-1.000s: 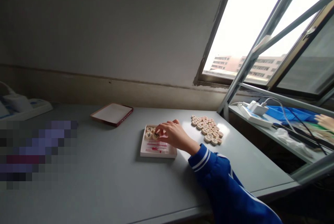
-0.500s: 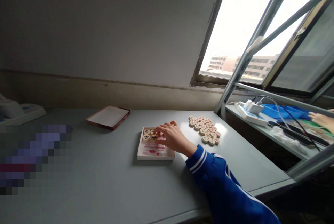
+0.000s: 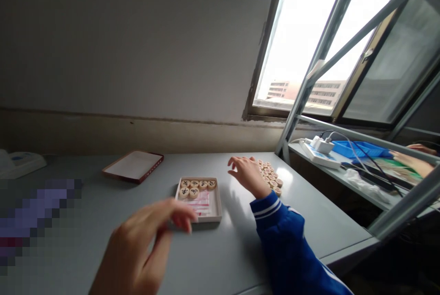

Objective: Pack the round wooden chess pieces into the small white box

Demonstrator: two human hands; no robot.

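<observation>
A shallow white box [image 3: 216, 212] stands on the grey table, with several round wooden Chinese chess pieces [image 3: 194, 193] set in rows at its far side. Beside them in the box lies a clear packet with pink print [image 3: 203, 203]. My left hand [image 3: 140, 240] hovers at the near left of the box, fingers curved and thumb apart, with nothing seen in it. My right hand [image 3: 249, 173], in a blue sleeve, is raised between the box and a cluster of loose chess pieces [image 3: 271, 177]. Its fingers are spread and hold nothing visible; it hides part of the cluster.
A box lid [image 3: 133, 166] lies inside-up at the back left. Purple pixelated blocks cover the left edge. To the right, behind a metal frame [image 3: 299, 116], are a power strip [image 3: 318, 154], a blue tray [image 3: 357, 149] and another person's hand [image 3: 412, 160].
My right hand has left the box and moved right toward the loose pieces, leaving the boxed pieces uncovered. My left hand has come into view at the lower left. The camera view has shifted.
</observation>
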